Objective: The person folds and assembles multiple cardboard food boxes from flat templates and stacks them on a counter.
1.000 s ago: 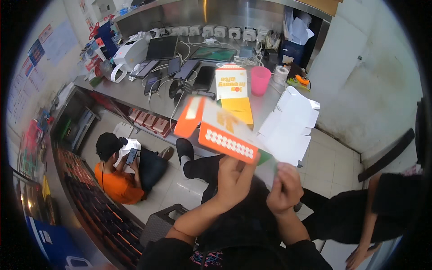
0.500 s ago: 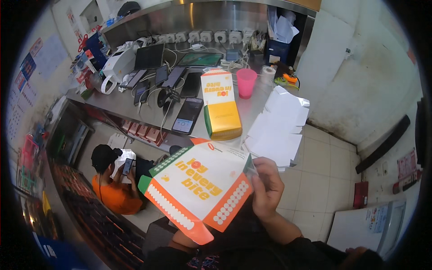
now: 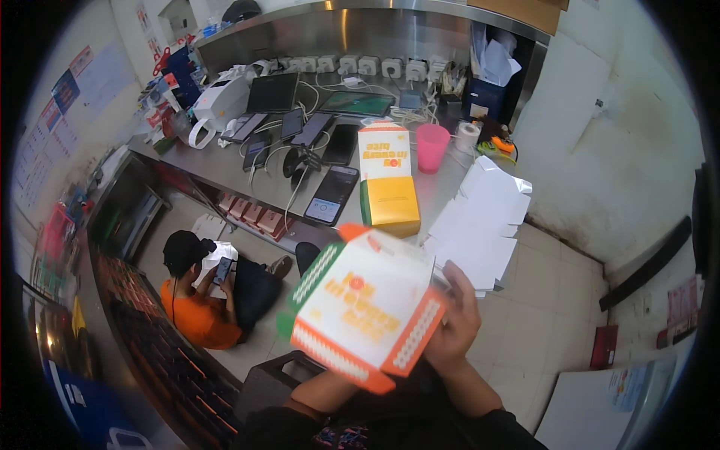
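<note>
A partly folded cardboard food box [image 3: 364, 296], white on top with orange and green edges, is held up in front of me, tilted and a little blurred. My right hand [image 3: 456, 330] grips its right side, fingers bent round the edge. Under the box's lower edge comes my left hand [image 3: 326, 390]; only the wrist area shows, and the box hides the fingers. On the counter beyond stands another box [image 3: 390, 199], yellow below with its white lid raised. To its right lies a stack of flat white cardboard blanks [image 3: 476, 225], reaching over the counter edge.
The steel counter [image 3: 225, 176] carries phones [image 3: 332, 196], tangled cables, a tablet [image 3: 349, 103], a pink cup [image 3: 432, 148], a tape roll [image 3: 467, 135] and a white printer-like device [image 3: 223, 97]. A person in orange [image 3: 199, 311] sits low at left with a phone. A dark stool [image 3: 277, 382] stands near my left arm.
The box in my hands has shifted right and slightly down. My right hand has moved a little right and lower with it. The whole view has also shifted slightly.
</note>
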{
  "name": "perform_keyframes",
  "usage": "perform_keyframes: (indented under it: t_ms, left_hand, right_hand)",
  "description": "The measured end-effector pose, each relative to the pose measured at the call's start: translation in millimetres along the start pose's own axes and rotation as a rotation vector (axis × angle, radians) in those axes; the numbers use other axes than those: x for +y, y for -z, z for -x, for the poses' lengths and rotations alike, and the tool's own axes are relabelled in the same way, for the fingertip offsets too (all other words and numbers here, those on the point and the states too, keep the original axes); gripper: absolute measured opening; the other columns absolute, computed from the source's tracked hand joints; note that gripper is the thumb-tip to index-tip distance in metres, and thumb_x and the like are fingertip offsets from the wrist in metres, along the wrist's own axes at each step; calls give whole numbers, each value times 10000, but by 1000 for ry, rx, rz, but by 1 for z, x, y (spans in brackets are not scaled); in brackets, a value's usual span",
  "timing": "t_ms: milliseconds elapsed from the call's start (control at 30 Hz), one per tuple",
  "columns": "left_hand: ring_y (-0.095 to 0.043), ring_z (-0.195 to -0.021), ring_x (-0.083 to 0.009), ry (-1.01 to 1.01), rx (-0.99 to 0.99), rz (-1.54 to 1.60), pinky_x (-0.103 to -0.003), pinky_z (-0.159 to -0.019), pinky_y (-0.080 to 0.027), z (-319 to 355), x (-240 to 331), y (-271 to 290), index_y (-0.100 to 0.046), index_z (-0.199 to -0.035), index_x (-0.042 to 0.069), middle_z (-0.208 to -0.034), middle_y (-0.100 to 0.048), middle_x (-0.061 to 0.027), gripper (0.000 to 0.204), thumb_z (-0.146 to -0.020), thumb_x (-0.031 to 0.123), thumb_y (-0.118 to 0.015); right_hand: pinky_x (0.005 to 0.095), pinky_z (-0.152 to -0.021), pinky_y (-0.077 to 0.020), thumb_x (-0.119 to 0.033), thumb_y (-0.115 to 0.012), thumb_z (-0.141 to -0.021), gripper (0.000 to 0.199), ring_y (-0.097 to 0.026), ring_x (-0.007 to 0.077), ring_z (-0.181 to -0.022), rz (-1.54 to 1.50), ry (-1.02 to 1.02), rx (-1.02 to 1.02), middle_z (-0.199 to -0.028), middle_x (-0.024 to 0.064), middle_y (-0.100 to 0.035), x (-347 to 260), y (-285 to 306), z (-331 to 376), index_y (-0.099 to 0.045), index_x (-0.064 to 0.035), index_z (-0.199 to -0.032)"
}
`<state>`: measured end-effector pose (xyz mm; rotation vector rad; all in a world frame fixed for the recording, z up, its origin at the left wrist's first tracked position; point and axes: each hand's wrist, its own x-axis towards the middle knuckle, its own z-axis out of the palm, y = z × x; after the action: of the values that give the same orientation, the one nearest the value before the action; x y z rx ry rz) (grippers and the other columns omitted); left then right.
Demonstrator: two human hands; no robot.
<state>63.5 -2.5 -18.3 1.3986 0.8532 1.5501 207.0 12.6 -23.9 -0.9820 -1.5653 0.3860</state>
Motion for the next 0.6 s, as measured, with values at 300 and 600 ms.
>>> perform_keyframes:
  t_ms: [300,600]
  left_hand:
    - [-668,-1111,-209,-65,-76,-68,-346,-940,-532,-9,16,17,-608,-1310,-4,-1219,-689,-122,354,-959,31,-647]
    - [-673,-894,-381,18,-884,-388,-437,-788,-536,-27,22,31,-708,-1002,45,-978,-710,-160,161,-895,163,-735]
  right_hand:
    - [448,-1092,-403,-360,-776,-873,635,-508,377,-1297,-17,240,3,-1449,256,-430,15,18,6,-570,14,-1342]
    - [432,-1018,-457,-323,-764,-875,680,-594,405,-1187,-303,-134,-698,-1278,237,-612,-18,35,-8,-503,8,-1409]
